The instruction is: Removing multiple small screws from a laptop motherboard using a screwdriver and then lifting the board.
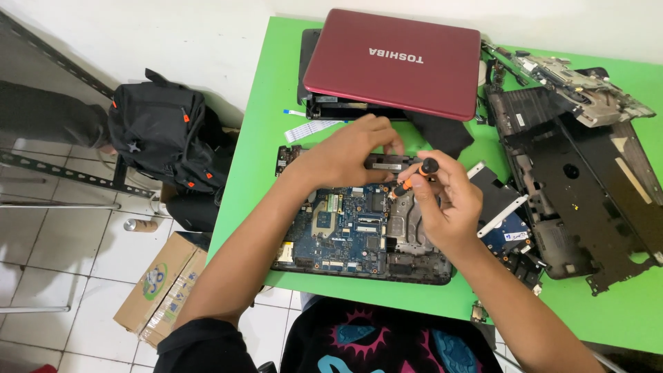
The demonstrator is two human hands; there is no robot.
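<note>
A blue laptop motherboard [349, 231] lies in a black bottom case on the green table [266, 131]. My right hand [447, 200] grips a small screwdriver with an orange and black handle [414, 178], its tip pointing down-left at the board's upper middle. My left hand [352, 153] rests on the board's far edge, fingers curled and pressing there, close to the screwdriver tip. What lies under its fingertips is hidden.
A red laptop lid [394, 62] lies on black parts at the back. A black plastic laptop shell [580, 186] and a metal-framed part [580, 86] sit on the right. A white ribbon cable [311, 129] lies left of the lid. A black backpack [162, 135] and cardboard box [162, 287] stand on the floor.
</note>
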